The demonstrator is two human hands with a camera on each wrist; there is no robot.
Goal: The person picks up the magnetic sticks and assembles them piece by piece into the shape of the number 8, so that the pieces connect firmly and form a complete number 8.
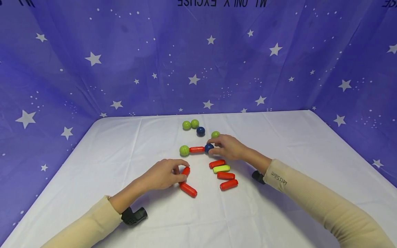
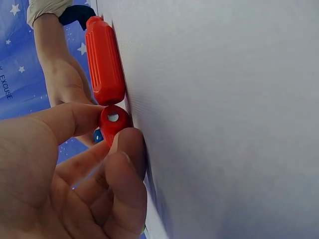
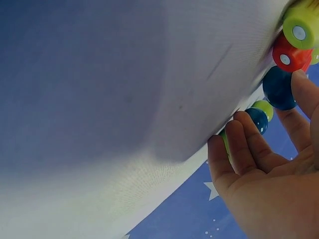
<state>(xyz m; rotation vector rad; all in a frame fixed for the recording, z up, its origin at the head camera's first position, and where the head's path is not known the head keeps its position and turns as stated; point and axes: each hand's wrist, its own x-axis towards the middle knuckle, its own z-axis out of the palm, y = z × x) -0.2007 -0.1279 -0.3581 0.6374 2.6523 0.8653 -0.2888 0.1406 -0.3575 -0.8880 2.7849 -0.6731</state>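
Note:
My left hand (image 1: 162, 174) pinches a short red rod (image 1: 186, 171) between thumb and fingers, low over the white cloth. A silvery disc shows in that rod's end in the left wrist view. A second red rod (image 2: 104, 62), ribbed along its sides, lies with one end right at the pinched one. Over to the right, my right hand (image 1: 229, 147) holds a dark blue ball (image 1: 209, 148) between thumb and forefinger, its other fingers spread loosely. From that ball a red rod (image 1: 196, 149) runs left to a green ball (image 1: 184, 150), making a straight row.
Below the right hand lie a red rod (image 1: 216, 163), a yellow-green rod (image 1: 221, 168) and more red rods (image 1: 228, 185). Behind the row sit green balls (image 1: 194, 123) and another blue ball (image 1: 200, 131). One green ball (image 1: 215, 134) is partly behind the right hand.

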